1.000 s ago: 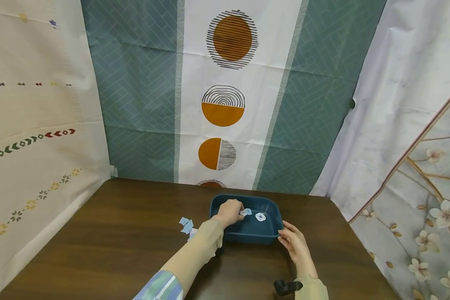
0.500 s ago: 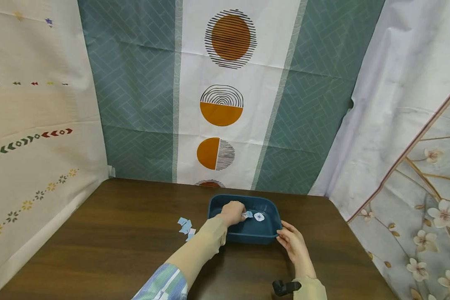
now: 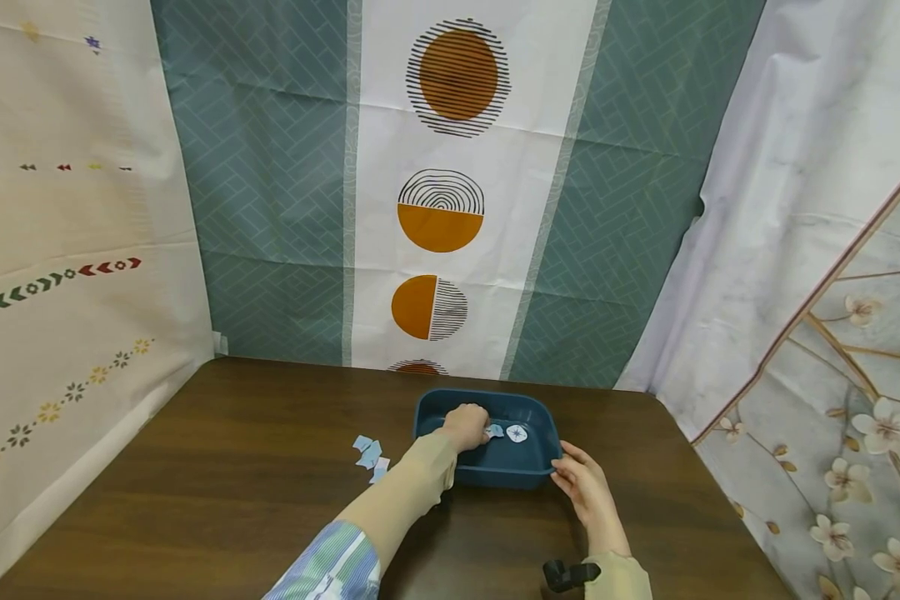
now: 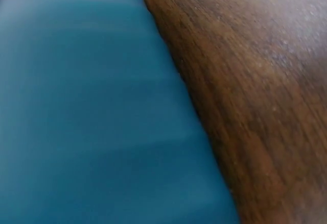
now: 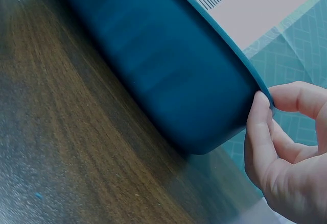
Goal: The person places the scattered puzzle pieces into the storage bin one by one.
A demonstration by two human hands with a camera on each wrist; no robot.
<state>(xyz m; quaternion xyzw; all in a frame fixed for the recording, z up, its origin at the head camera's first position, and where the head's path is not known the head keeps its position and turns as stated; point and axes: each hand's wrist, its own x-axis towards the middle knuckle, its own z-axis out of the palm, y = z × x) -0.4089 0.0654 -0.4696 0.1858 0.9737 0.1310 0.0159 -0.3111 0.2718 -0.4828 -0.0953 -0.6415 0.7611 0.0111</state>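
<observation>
My left hand [image 3: 467, 425] reaches down into a dark blue plastic tub [image 3: 504, 477], its fingers curled at a small paper cutout [image 3: 489, 432], most of which they hide. Right against that lies a light blue cutout [image 3: 497, 431]. A white cutout with a blue star-like print [image 3: 517, 433] rests farther right on the tub's floor. At the tub's front right corner, my right hand [image 3: 583, 485] pinches the rim between thumb and fingers, as the right wrist view shows up close [image 5: 291, 147]. The left wrist view holds only the tub's outer wall [image 4: 102, 106] and the wood.
Several light blue and white paper pieces [image 3: 371, 455] lie on the brown wooden table [image 3: 270, 467], left of the tub. A patterned curtain [image 3: 435, 183] hangs behind the table, with more cloth on both sides.
The left hand has shifted slightly right and lower inside the tub, its fingers closer over the cutouts. The right hand keeps its hold on the rim. The head view has turned a little.
</observation>
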